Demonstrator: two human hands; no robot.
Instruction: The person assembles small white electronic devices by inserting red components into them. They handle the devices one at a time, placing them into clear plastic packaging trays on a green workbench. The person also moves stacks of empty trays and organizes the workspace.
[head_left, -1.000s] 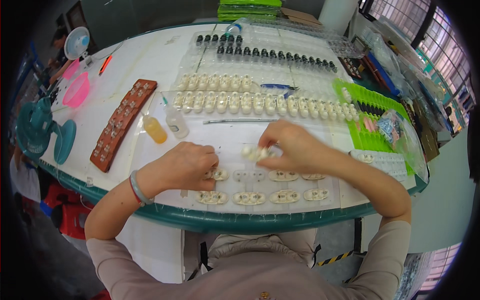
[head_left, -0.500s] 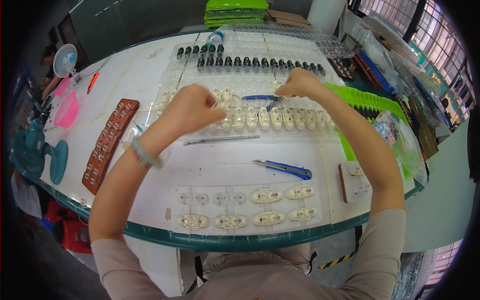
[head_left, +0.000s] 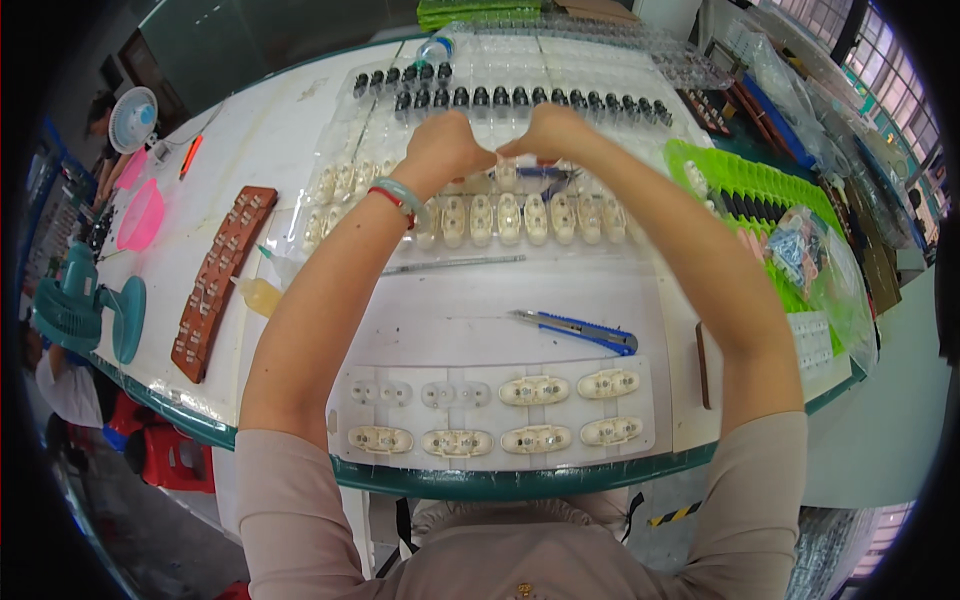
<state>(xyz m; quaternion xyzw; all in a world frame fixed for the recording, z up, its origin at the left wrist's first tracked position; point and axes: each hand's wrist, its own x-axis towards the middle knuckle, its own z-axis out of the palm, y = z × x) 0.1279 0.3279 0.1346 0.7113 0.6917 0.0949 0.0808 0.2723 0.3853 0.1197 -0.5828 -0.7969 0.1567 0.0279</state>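
"Left hand (head_left: 447,145) and right hand (head_left: 552,135) have drawn closer together, at twelve o'clock. Pinching anything?"
"Both curled; I can't tell."
"Those cream oval casings (head_left: 508,218)?"
"Rowed at their six o'clock."

Toward twelve o'clock, the cream pieces (head_left: 508,217) look smooth plastic, the clear tray (head_left: 370,135) glossy plastic; toward four, the cutter (head_left: 590,333) combines metal and plastic.

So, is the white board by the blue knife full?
Only partly full: the white board has cream pieces in six spots, but its two back-left spots show only clear shapes.
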